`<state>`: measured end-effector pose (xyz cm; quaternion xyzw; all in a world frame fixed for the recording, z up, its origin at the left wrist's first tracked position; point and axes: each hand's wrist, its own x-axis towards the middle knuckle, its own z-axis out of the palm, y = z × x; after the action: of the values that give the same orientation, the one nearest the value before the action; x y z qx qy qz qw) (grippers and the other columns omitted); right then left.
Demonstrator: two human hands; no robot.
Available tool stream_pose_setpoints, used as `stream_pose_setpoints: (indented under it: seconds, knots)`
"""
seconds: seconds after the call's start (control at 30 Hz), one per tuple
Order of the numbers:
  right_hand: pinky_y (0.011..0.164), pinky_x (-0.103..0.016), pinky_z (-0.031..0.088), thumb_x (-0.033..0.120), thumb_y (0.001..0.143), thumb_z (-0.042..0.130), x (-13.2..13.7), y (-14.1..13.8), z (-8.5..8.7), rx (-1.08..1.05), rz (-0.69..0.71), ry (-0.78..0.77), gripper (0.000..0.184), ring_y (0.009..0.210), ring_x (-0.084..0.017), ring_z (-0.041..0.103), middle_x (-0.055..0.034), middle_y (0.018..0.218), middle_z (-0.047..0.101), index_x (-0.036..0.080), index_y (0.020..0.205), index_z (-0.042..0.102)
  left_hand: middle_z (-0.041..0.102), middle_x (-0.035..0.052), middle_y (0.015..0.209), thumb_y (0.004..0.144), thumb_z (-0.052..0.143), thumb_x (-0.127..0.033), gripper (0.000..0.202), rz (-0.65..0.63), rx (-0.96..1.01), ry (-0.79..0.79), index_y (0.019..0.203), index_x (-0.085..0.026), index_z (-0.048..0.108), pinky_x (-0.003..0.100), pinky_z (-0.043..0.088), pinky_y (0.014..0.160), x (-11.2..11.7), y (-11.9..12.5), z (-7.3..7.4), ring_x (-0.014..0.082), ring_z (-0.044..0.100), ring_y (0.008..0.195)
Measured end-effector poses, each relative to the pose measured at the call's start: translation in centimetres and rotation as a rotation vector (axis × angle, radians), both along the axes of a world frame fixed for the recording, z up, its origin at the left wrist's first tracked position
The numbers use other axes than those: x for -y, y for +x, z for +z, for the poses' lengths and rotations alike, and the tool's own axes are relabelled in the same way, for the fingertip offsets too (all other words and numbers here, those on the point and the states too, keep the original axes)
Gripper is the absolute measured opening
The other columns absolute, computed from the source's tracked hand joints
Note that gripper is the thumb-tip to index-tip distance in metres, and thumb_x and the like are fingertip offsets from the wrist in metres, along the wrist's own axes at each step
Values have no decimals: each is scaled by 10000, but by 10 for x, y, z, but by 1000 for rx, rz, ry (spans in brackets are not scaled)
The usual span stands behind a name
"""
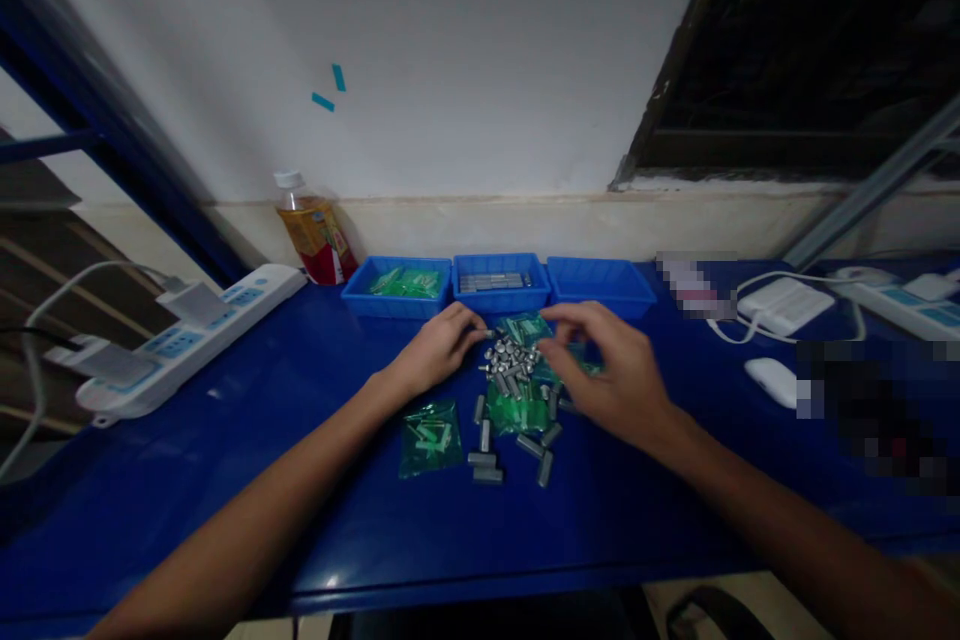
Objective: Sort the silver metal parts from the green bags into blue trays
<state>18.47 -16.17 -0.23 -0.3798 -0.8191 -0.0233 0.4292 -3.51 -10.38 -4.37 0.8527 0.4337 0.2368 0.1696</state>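
Note:
My left hand [448, 342] is at the left edge of a heap of small silver metal fittings [510, 357]. Its fingertips are pinched together on a small metal fitting [491, 333]. To the right of the heap is my right hand [616, 372], thumb and index finger curved and apart, with nothing visible between them. Close to its fingertips lies a green plastic bag [525, 326]. Grey metal cylinders [485, 436] lie scattered in front, around another green bag [517, 410]. A clear green bag with pale pieces [431, 438] rests below my left hand.
Along the wall stand a blue bin with green bags [360, 298], a blue bin with metal bars [502, 299] and a third blue bin [600, 283]. A drink bottle [319, 235] and a power strip [187, 345] are left; a white charger [785, 306] lies right.

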Motion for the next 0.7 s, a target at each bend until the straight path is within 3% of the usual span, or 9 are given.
stream_pose_setpoints:
  seconds: [0.17, 0.33, 0.47, 0.57, 0.7]
  knots:
    - [756, -369, 459, 213, 879, 514, -21, -19, -22, 308, 44, -53, 198, 885, -226, 559, -101, 916, 608, 134, 1057, 556, 563, -7, 737, 886, 500, -320, 232, -86, 482, -307, 1044, -151, 497, 241, 447, 611, 10, 9, 8, 114, 536, 628]
    - [738, -339, 418, 184, 880, 473, -34, -22, -20, 367, 47, 10, 134, 822, -210, 538, -84, 850, 599, 148, 904, 600, 562, -12, 737, 887, 500, -331, 300, -53, 625, -328, 1115, -159, 410, 236, 451, 595, 12, 13, 3, 111, 535, 616]
    - [733, -301, 407, 202, 848, 509, -77, -20, -1, 331, -44, -103, 137, 833, -196, 546, -86, 868, 614, 142, 876, 629, 606, 37, 822, 918, 421, -265, 248, 75, 351, -162, 1128, -154, 490, 288, 472, 683, 3, 8, -4, 149, 565, 712]
    - [656, -257, 391, 208, 817, 537, -125, -27, 10, 431, -138, -395, 163, 737, -164, 568, -66, 836, 653, 140, 906, 656, 587, 72, 986, 882, 458, -181, 258, 21, 83, -16, 1110, -180, 580, 316, 465, 815, -4, 4, -8, 180, 576, 882]
    - [568, -225, 365, 164, 721, 619, -171, -40, 11, 576, -79, -557, 131, 643, -149, 587, -35, 717, 686, 142, 818, 704, 543, 47, 1088, 891, 469, -210, 306, -44, -121, 0, 1173, -267, 572, 291, 471, 829, -8, 5, -9, 171, 590, 910]
